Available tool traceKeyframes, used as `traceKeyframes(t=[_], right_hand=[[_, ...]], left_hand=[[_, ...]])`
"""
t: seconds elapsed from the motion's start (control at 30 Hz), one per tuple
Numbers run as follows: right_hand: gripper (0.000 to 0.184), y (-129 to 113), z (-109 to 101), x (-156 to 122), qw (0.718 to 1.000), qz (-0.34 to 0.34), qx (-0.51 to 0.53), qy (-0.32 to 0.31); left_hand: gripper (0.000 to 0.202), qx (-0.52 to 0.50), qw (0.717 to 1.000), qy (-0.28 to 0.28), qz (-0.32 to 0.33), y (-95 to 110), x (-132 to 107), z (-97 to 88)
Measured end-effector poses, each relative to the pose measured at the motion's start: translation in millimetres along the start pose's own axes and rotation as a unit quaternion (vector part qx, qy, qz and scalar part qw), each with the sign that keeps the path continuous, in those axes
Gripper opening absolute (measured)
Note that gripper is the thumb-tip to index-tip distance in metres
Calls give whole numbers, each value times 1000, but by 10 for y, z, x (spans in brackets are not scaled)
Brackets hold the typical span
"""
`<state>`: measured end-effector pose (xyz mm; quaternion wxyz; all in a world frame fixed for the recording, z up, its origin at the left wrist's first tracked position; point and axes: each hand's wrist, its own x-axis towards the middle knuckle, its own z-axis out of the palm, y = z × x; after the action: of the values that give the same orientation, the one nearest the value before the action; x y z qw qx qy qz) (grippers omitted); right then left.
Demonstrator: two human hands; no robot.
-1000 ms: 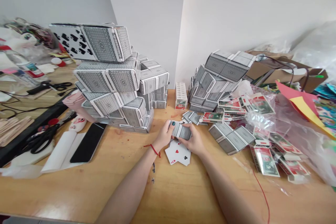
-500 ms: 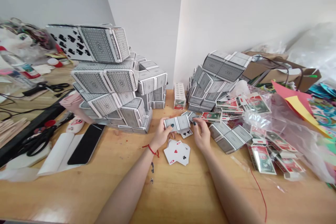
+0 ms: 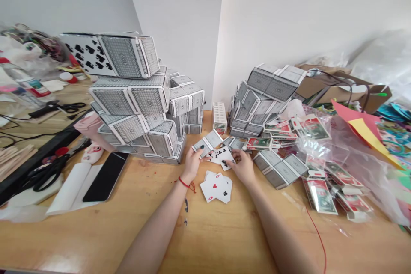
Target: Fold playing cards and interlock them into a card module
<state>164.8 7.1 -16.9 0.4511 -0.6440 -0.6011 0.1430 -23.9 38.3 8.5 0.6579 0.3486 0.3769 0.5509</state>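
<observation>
My left hand (image 3: 192, 163) is closed on a small grey-backed block of playing cards (image 3: 208, 141), lifted just above the wooden table (image 3: 205, 239). My right hand (image 3: 243, 166) pinches the edge of a few face-up cards (image 3: 221, 156) fanned between both hands. A small loose pile of face-up cards (image 3: 217, 186), with a red ace and a club showing, lies on the table just below my hands.
A tall stack of folded grey card blocks (image 3: 138, 102) stands at left, a smaller stack (image 3: 263, 94) at right. Card boxes (image 3: 321, 188) and plastic wrap (image 3: 353, 154) litter the right. A phone (image 3: 105, 175), scissors (image 3: 45, 171) and paper lie at left.
The hands have moved apart and slightly away from me. The grey card block has tilted in the left hand, and face-up cards have been drawn out by the right hand.
</observation>
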Motion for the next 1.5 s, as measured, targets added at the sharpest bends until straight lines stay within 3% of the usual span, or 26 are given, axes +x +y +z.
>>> traceKeyframes(t=[0.13,0.3,0.4,0.5,0.57,0.67,0.77,1.0,1.37,1.5], right_hand=[[33,10,-51,9,991,72,107,-31],[27,-18,-86,21,962,101,253,-2],[29,-56,-70,16,938,112,327,-12],[22,-112,-65,-2,932,97,345,-51],[16,-148,-70,-15,941,75,326,-57],[22,-190,-69,-34,960,42,273,-52],[25,-226,-53,-58,975,7,220,-39],[33,-361,-52,-109,990,-97,100,-32],[29,-348,28,-193,993,-119,-13,20],[28,-355,31,-195,992,-118,-17,30]], left_hand=[[28,1,999,31,17,-10,12,-25],[49,-6,999,-9,30,27,-25,-32],[41,8,1000,2,14,19,-20,-33],[38,7,1000,30,-2,3,-10,-37],[44,2,1000,27,-5,10,-18,-39],[53,11,1000,-4,5,42,-45,-36],[50,17,1000,-20,-8,61,-54,-32],[38,-1,998,46,-44,45,6,-18],[35,9,998,42,-45,49,-8,12],[31,45,998,32,-16,10,16,-29]])
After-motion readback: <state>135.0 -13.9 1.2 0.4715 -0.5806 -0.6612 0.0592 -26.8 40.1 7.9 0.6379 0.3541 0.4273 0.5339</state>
